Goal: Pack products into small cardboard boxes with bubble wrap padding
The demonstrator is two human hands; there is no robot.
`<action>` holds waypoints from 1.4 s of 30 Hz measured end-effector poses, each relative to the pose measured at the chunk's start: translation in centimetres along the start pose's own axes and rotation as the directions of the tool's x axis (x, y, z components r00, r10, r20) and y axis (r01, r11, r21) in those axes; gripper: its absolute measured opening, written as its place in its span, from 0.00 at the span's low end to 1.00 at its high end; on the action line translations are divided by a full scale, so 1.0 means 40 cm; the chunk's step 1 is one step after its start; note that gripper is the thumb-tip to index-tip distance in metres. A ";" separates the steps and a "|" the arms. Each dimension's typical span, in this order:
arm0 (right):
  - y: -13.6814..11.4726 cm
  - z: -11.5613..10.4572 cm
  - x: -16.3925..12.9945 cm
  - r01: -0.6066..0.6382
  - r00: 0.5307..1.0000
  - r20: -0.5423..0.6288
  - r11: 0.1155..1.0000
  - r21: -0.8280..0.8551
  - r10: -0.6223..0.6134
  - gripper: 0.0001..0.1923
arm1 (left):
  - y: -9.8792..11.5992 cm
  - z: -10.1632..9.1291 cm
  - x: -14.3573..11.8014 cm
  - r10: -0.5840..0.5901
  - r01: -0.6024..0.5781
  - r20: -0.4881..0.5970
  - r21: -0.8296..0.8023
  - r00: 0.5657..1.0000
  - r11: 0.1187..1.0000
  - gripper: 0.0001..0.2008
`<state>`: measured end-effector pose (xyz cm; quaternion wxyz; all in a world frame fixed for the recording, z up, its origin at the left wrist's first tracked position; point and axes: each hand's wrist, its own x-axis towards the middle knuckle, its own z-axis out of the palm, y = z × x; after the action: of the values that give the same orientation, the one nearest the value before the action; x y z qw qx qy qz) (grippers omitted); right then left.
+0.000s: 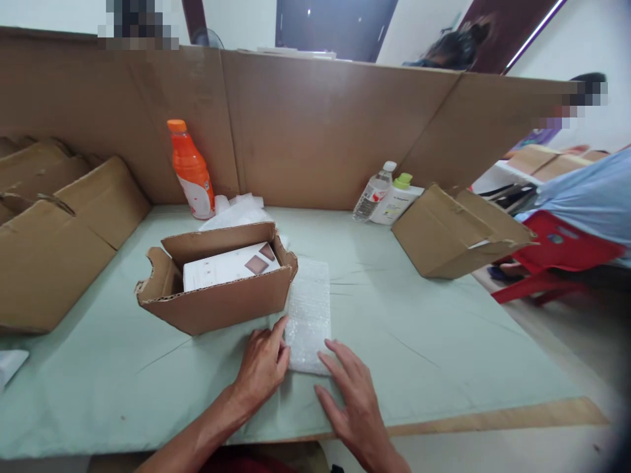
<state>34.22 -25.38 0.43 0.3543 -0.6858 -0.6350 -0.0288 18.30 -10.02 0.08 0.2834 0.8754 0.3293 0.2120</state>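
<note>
A flat bubble wrap bag (309, 315) lies lengthwise on the green cloth in front of me. At its left edge rests my left hand (265, 358), the forefinger stretched along the edge and the other fingers partly curled. My right hand (351, 394) is spread at the lower right corner of the bag, its fingertips at or near the edge. Neither hand grips it. Just left of the bag stands an open cardboard box (221, 309) with a white carton (229, 268) inside, marked with brown squares.
Larger cardboard boxes (64, 243) stand at the left. Behind are an orange bottle (193, 174), more bubble wrap (236, 211), a clear water bottle (374, 192) and a white bottle with a green cap (394, 202). Another box (453, 233) sits at the right edge. A tall cardboard panel (315, 131) closes the back.
</note>
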 end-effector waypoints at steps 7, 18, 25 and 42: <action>0.007 0.034 0.044 0.044 0.999 0.015 0.999 -0.012 -0.044 0.12 | 0.008 -0.035 -0.047 0.160 -0.159 -0.115 0.016 0.980 0.987 0.23; -0.034 -0.033 0.032 -0.034 0.994 -0.106 0.999 0.007 0.034 0.16 | 0.013 -0.019 -0.054 0.015 -0.015 0.000 0.004 1.000 1.000 0.20; -0.027 0.022 0.049 0.092 0.988 0.132 0.995 -0.037 -0.086 0.13 | 0.011 -0.035 -0.055 0.106 -0.097 -0.108 0.080 0.989 0.992 0.20; -0.024 0.022 0.049 0.101 0.985 0.143 0.994 -0.042 -0.094 0.14 | -0.008 -0.035 -0.046 0.124 -0.122 -0.120 0.019 0.985 0.992 0.21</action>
<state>33.38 -23.30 1.19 0.2898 -0.6629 -0.6902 -0.0132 16.11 -10.61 0.59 0.2440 0.8813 0.2925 0.2797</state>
